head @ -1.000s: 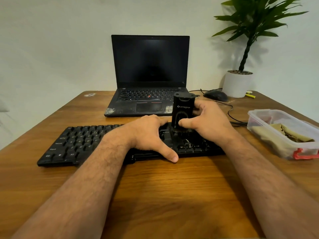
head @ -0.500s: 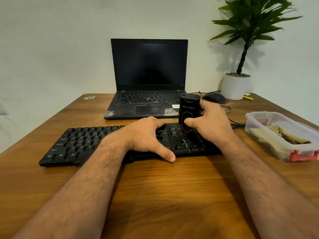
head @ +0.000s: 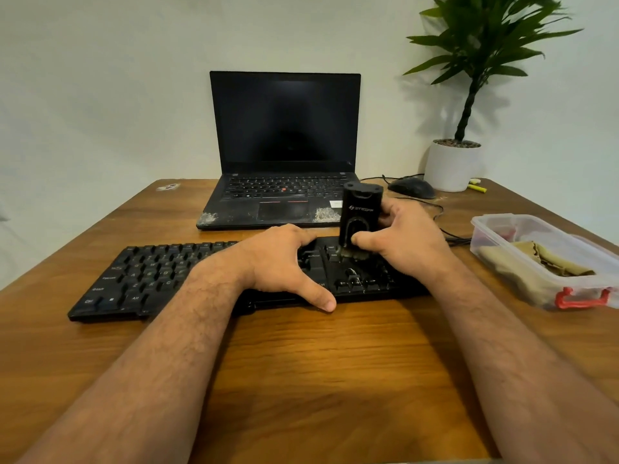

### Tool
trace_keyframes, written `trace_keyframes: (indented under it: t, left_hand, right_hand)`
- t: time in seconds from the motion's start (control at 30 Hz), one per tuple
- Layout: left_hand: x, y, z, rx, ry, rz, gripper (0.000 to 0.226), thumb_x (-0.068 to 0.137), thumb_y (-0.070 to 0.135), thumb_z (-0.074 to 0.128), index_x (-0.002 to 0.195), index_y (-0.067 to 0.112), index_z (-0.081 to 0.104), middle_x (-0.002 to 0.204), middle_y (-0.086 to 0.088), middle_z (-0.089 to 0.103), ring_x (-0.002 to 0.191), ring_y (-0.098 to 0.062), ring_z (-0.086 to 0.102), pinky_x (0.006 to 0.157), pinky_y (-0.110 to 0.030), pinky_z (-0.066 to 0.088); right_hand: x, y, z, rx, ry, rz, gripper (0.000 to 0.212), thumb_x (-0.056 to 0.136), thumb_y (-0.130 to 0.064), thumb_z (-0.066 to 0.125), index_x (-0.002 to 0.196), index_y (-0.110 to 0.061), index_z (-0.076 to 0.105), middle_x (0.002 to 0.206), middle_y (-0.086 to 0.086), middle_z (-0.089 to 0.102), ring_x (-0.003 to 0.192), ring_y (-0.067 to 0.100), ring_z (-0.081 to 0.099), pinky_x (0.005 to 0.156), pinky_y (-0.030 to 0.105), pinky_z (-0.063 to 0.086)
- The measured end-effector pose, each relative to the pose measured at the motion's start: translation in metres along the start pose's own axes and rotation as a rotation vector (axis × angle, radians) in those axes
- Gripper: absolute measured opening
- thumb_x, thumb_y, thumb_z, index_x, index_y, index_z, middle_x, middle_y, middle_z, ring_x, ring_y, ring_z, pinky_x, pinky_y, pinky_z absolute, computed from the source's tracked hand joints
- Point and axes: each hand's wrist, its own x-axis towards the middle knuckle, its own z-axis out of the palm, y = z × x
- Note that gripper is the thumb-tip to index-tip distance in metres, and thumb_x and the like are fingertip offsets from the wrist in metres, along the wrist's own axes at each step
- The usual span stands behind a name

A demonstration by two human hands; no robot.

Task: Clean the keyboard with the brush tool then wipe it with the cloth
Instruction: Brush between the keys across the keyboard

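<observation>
Shifted slightly nearer since half a second ago: brush tool (head: 360, 219), upright in the right hand (head: 405, 242) with fingers curled round it, bristles on the keyboard (head: 150, 276) right section. Left hand (head: 284, 262) pressing flat, fingers relaxed, thumb over the near edge. Cloth (head: 536, 266) lying in the tub (head: 495, 226) at the surface (head: 335, 363) right edge, bare wood nearer.

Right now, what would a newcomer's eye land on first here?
The two hands at centre: the right hand grips an upright black brush tool on the right part of the black keyboard, the left hand rests on its middle. Behind sits an open dark laptop; at right, a clear box holding a tan cloth.
</observation>
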Motion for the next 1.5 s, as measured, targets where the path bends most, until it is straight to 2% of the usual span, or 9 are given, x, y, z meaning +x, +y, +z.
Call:
trace_keyframes:
  t: [0.2,0.33,0.5,0.7,0.87,1.03,1.13,1.23,1.5]
  left_hand:
    - [0.0,-0.001,-0.002,0.05,-0.02,-0.023,0.124,0.052,0.067,0.088,0.156,0.028,0.032,0.154,0.012,0.036,0.141,-0.015,0.036,0.118,-0.042,0.033]
    - [0.0,0.0,-0.001,0.04,-0.023,-0.023,0.124,0.053,0.065,0.088,0.156,0.028,0.031,0.153,0.011,0.037,0.139,-0.015,0.038,0.118,-0.043,0.034]
    - [0.003,-0.005,-0.001,0.026,-0.029,-0.013,0.13,0.05,0.068,0.089,0.158,0.032,0.027,0.156,0.014,0.035,0.142,-0.013,0.035,0.12,-0.044,0.032]
    - [0.003,-0.003,0.0,0.018,-0.037,-0.002,0.139,0.038,0.076,0.086,0.157,0.034,0.028,0.155,0.015,0.035,0.142,-0.012,0.036,0.12,-0.043,0.032]
    - [0.001,-0.001,-0.001,0.009,-0.016,0.004,0.12,0.05,0.064,0.09,0.153,0.037,0.033,0.146,0.016,0.041,0.133,-0.01,0.041,0.117,-0.041,0.035]
    - [0.002,-0.002,-0.001,0.027,-0.023,0.001,0.124,0.049,0.068,0.089,0.155,0.037,0.031,0.152,0.014,0.038,0.139,-0.013,0.038,0.118,-0.045,0.033]
    - [-0.001,0.002,-0.001,0.025,-0.015,-0.004,0.117,0.055,0.061,0.089,0.154,0.03,0.035,0.15,0.012,0.04,0.137,-0.013,0.039,0.116,-0.037,0.033]
    - [-0.002,0.003,-0.001,0.019,-0.008,0.002,0.118,0.055,0.061,0.089,0.155,0.031,0.034,0.153,0.011,0.039,0.139,-0.013,0.037,0.116,-0.036,0.031]
    - [-0.004,0.004,-0.003,-0.006,-0.01,-0.003,0.11,0.059,0.056,0.089,0.153,0.028,0.037,0.151,0.011,0.041,0.13,-0.009,0.039,0.105,-0.028,0.03]
  right_hand:
    - [-0.004,0.0,0.001,0.056,-0.072,-0.011,0.042,0.078,-0.015,0.083,0.112,-0.035,0.068,0.098,-0.015,0.074,0.087,0.0,0.07,0.074,0.021,0.054]
    - [0.004,0.0,0.002,0.005,0.074,0.002,0.048,0.08,-0.016,0.081,0.124,-0.028,0.066,0.107,-0.011,0.072,0.094,0.005,0.067,0.068,0.015,0.048]
    - [0.003,-0.004,0.018,0.003,-0.034,-0.068,0.047,0.078,-0.015,0.081,0.121,-0.03,0.067,0.102,-0.011,0.074,0.089,0.007,0.072,0.08,0.03,0.06]
    - [0.009,-0.007,0.016,-0.012,-0.027,-0.111,0.044,0.078,-0.016,0.08,0.118,-0.029,0.069,0.102,-0.013,0.074,0.092,0.0,0.069,0.076,0.018,0.054]
    - [0.012,-0.007,0.015,-0.102,0.09,-0.075,0.045,0.077,-0.016,0.079,0.119,-0.028,0.068,0.102,-0.01,0.072,0.091,0.006,0.067,0.069,0.015,0.048]
    - [0.004,-0.004,0.001,0.044,-0.111,-0.011,0.045,0.076,-0.011,0.083,0.116,-0.029,0.07,0.098,-0.009,0.077,0.089,0.006,0.073,0.083,0.031,0.058]
    - [0.002,-0.005,-0.002,-0.028,-0.013,-0.016,0.046,0.077,-0.016,0.083,0.118,-0.032,0.068,0.103,-0.014,0.072,0.094,0.002,0.067,0.073,0.018,0.048]
    - [-0.004,-0.006,-0.011,0.091,-0.173,0.007,0.042,0.077,-0.007,0.082,0.108,-0.034,0.07,0.094,-0.013,0.077,0.087,0.005,0.074,0.067,0.016,0.052]
    - [-0.012,-0.004,-0.033,0.124,-0.306,0.036,0.047,0.076,-0.001,0.08,0.114,-0.027,0.072,0.1,-0.007,0.079,0.094,0.011,0.075,0.095,0.042,0.055]
